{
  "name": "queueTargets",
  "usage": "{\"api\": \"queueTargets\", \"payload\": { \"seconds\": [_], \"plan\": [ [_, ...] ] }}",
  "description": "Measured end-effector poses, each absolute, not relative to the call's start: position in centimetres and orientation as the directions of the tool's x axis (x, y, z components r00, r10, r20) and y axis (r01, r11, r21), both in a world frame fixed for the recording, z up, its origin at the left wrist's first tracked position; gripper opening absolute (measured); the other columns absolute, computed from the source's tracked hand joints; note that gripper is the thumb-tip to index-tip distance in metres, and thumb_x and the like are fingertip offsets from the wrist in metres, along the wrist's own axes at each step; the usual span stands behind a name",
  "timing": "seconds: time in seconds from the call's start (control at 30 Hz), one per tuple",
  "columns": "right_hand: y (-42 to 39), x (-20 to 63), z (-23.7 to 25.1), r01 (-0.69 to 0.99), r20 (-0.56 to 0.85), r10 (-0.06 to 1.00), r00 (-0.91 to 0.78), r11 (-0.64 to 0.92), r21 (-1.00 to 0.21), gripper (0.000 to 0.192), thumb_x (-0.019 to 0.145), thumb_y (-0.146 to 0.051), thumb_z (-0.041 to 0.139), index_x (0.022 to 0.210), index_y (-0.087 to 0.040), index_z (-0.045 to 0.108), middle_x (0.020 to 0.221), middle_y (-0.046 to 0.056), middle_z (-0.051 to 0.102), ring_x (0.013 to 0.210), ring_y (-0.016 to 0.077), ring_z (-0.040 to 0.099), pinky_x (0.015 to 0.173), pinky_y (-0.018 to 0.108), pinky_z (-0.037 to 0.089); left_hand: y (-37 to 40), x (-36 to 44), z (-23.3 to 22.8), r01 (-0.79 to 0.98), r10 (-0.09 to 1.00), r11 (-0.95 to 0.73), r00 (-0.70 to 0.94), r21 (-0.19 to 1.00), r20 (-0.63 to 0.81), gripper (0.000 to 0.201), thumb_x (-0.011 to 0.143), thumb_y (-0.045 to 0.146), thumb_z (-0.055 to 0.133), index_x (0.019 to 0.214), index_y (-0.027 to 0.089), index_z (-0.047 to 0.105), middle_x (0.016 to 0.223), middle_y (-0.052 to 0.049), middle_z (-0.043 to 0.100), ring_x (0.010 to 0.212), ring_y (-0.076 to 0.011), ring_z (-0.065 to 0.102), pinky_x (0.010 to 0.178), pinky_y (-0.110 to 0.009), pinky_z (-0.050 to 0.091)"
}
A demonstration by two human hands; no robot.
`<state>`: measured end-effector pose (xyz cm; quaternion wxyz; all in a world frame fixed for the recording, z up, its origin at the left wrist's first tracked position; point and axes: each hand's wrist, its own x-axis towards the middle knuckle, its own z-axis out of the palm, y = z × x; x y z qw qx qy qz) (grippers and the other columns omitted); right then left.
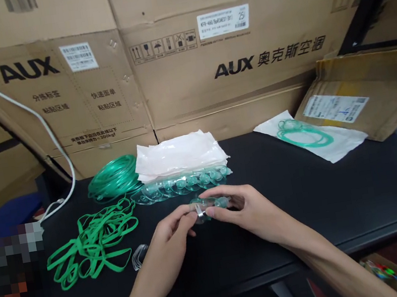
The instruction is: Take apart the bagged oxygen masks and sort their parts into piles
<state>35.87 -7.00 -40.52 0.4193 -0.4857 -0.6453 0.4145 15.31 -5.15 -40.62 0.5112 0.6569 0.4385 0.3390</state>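
Note:
A clear green oxygen mask (207, 201) is held between my two hands above the black table. My left hand (174, 230) pinches its left edge, with the thumb by a shiny metal nose strip (200, 212) on the mask. From the other side, my right hand (251, 208) grips the mask near its connector (223, 201), the thumb also close to the strip. Just behind lies a row of nested oxygen masks (185, 183). To the left of my left wrist is a small bunch of metal strips (139, 256). My fingers hide part of the held mask.
Green elastic straps (94, 240) lie tangled at the left, before a coil of green tubing (113, 178). White packets (180, 155) are stacked at the back. Another packet (344, 143) carries coiled tubing (303, 133). Cardboard boxes (182, 91) wall the rear; a white cable (41, 118) hangs left.

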Motion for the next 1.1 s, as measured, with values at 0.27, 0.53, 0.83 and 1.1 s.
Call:
{"api": "queueTargets", "payload": {
  "seconds": [0.27,0.53,0.83,1.1],
  "plan": [
    [-7.0,35.6,-40.6,0.275,0.166,0.962,-0.218,0.224,-0.935,0.024,0.093,-0.033,0.068,0.114,-0.024,0.075,0.108,0.001,0.077,0.102,0.0205,0.070,0.090,0.031,0.051,-5.7,15.2,-41.0,0.292,0.906,-0.124,0.422,0.948,-0.011,0.040,0.099,0.047,0.052,0.126,0.020,0.067,0.084,-0.002,0.068,0.056,-0.0114,0.048,0.052,-0.023,0.039],
    [-7.6,35.0,-40.0,0.372,0.166,0.964,-0.208,0.234,-0.898,0.017,0.093,-0.025,0.062,0.101,-0.021,0.076,0.098,0.000,0.077,0.093,0.0190,0.069,0.083,0.028,0.050,-5.6,15.5,-41.2,0.312,0.917,-0.111,0.398,0.943,-0.024,0.037,0.093,0.045,0.059,0.115,0.017,0.068,0.069,0.000,0.066,0.049,-0.0101,0.047,0.047,-0.021,0.034],
    [-7.6,34.7,-39.8,0.429,0.167,0.972,-0.165,0.223,-0.875,0.018,0.093,-0.030,0.062,0.097,-0.020,0.076,0.095,0.001,0.078,0.092,0.0219,0.070,0.081,0.029,0.051,-5.2,15.8,-41.7,0.163,0.963,-0.107,0.264,0.981,0.061,0.035,0.088,0.046,0.069,0.106,0.022,0.051,0.087,-0.001,0.070,0.066,-0.0161,0.067,0.043,-0.019,0.048],
    [-7.4,34.8,-40.0,0.352,0.166,0.977,-0.134,0.204,-0.913,0.016,0.092,-0.030,0.061,0.094,-0.019,0.071,0.086,0.001,0.074,0.085,0.0203,0.069,0.078,0.030,0.051,-5.9,16.2,-40.6,0.231,0.950,-0.168,0.299,0.958,0.094,0.027,0.090,0.045,0.067,0.097,0.019,0.069,0.098,-0.005,0.074,0.068,-0.0157,0.070,0.054,-0.024,0.060]
  ]
}}
